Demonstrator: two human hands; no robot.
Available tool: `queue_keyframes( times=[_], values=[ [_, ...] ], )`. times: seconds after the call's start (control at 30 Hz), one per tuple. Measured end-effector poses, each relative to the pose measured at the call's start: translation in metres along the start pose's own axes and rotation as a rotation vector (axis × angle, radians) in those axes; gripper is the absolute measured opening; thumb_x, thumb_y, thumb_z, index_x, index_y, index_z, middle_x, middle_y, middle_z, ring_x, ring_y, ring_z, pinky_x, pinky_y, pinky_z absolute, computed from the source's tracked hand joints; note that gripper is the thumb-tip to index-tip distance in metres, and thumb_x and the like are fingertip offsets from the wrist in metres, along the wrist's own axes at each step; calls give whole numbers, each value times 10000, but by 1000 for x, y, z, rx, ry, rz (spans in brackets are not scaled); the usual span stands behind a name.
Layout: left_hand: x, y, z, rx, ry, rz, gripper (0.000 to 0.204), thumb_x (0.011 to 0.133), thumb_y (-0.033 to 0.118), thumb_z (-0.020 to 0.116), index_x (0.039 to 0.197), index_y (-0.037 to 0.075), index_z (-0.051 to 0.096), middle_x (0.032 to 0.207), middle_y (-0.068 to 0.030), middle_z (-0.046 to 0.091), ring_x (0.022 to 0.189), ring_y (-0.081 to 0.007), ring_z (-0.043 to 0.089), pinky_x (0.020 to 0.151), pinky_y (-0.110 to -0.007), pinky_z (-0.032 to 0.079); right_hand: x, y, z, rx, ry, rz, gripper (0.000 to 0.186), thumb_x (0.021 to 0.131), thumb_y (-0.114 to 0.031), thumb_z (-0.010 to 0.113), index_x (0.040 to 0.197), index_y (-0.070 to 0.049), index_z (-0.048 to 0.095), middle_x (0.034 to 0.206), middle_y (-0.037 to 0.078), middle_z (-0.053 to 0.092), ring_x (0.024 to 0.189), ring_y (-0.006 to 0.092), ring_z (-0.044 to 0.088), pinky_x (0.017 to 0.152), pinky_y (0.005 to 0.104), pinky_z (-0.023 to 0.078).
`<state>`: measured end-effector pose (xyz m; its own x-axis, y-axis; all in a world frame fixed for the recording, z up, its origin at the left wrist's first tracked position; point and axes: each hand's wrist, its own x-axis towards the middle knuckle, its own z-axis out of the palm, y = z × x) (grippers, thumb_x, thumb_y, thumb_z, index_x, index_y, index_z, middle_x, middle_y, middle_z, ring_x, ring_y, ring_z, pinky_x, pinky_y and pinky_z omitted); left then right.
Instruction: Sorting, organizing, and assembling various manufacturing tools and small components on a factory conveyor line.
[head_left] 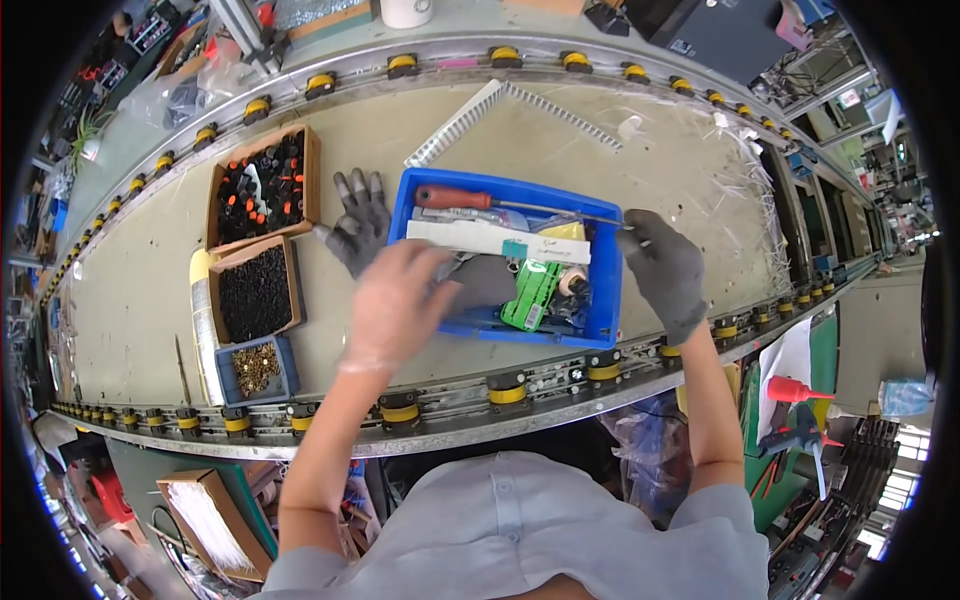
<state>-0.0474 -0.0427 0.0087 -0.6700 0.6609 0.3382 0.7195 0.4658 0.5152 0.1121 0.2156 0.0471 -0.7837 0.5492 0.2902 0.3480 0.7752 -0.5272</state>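
Bare left hand over the blue bin's near-left side, gloved right hand at its right rim

In the head view, the bare left hand [395, 305] is blurred, its thumb and fingers apart; whether they touch anything cannot be told. Just right of it lies the open, rectangular blue plastic bin [606, 300], which extends across to the right hand [668, 275] in a dark grey work glove. That hand's fingers are curled beside the rim; whether they pinch anything cannot be told.

Between the hands, inside the bin, are a long screwdriver with a red handle [455, 197], its shaft pointing toward the right fingertips, a long flat white box [500, 241] and a bright green package [532, 294]. Just beyond the left hand an empty grey glove [362, 215] lies outside the bin. Farther left of that hand stands a brown cardboard box of black and orange parts [313, 180].
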Motion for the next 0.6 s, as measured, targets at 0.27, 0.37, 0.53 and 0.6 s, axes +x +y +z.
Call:
queue_keyframes(
  times=[0.27, 0.37, 0.53, 0.6],
  values=[
    [21, 8, 31, 103, -415, 198, 492, 663, 121, 707, 1136, 89, 577, 1000, -123, 576, 958, -320, 579, 799, -390, 462, 9, 3, 37, -435, -496, -530, 469, 745, -182, 674, 1193, -120, 550, 1195, 63, 575, 1089, 255, 546, 904, 397, 435],
    [24, -15, 21, -149, -405, 24, 463, 666, 93, 652, 1124, 73, 583, 1016, -85, 593, 970, -287, 589, 856, -379, 458, 3, 7, 45, -479, -592, -532, 680, 695, -244, 719, 1309, -135, 448, 1350, 73, 462, 1248, 255, 423, 1007, 420, 349],
    [40, -16, -21, -1135, -230, -538, 549, 746, 154, 628, 1269, 55, 492, 1164, -65, 568, 1066, -209, 531, 962, -310, 397, 6, -6, 66, -524, -675, -609, 866, 621, -309, 786, 1371, -162, 378, 1412, 73, 403, 1299, 264, 382, 1040, 438, 332],
    [36, -16, -27, -1234, -167, -560, 588, 749, 170, 622, 1301, 43, 467, 1195, -77, 550, 1103, -210, 509, 987, -314, 376, 11, -9, 73, -533, -677, -674, 846, 628, -303, 784, 1366, -175, 391, 1418, 68, 396, 1304, 265, 377, 1043, 439, 332]
  ],
)
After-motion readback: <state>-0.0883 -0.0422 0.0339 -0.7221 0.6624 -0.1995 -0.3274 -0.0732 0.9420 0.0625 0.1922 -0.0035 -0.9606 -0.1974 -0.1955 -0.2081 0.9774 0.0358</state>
